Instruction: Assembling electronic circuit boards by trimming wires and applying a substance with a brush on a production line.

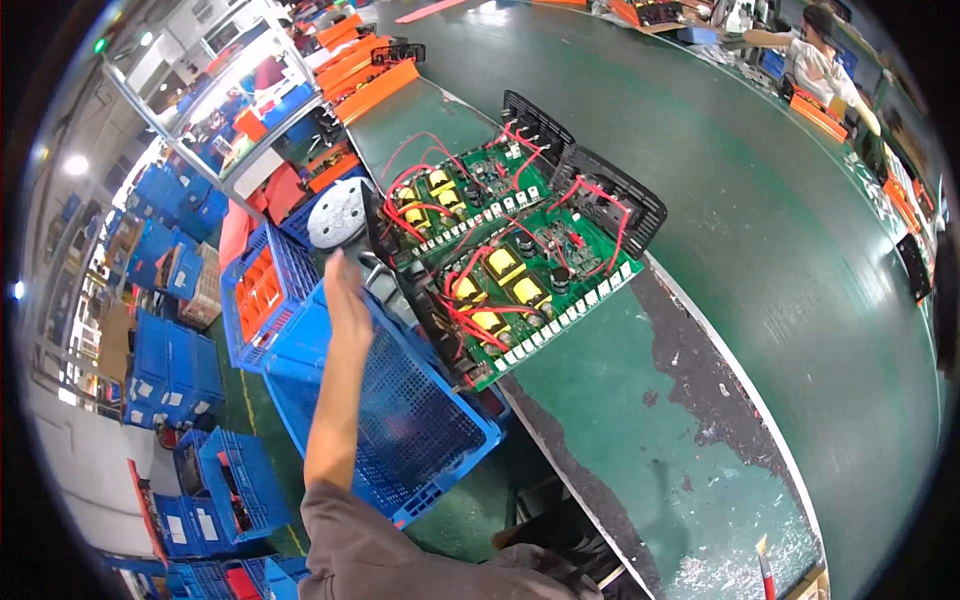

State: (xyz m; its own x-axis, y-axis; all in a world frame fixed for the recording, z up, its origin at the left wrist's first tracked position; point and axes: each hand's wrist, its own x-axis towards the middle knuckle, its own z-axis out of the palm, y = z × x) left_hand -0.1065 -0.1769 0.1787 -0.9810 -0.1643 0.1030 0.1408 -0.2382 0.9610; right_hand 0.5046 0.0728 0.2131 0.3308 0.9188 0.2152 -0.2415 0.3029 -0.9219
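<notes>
My left hand (pixel 344 292) reaches out over the far end of a blue plastic crate (pixel 470 425), fingers stretched and seen nearly end-on, with nothing visible in them. Right beside it, grey metal or plastic parts (pixel 385 285) show at the crate's far end. Just beyond the fingertips is a round white seat-like disc with holes (pixel 338 213). On the green bench to the right lie two green circuit boards, a farther one (pixel 490 175) and a nearer one (pixel 575 250). Both carry yellow-wrapped transformers, red wires and black slotted end panels (pixel 615 195). My right hand is out of the picture.
A second blue crate with orange parts (pixel 260 295) stands left of the first. Orange trays (pixel 375 90) line the bench's far end. A red-handled brush (pixel 766 575) lies at the near right. Across the wide green surface (pixel 780 250), another person (pixel 820 70) sits at work.
</notes>
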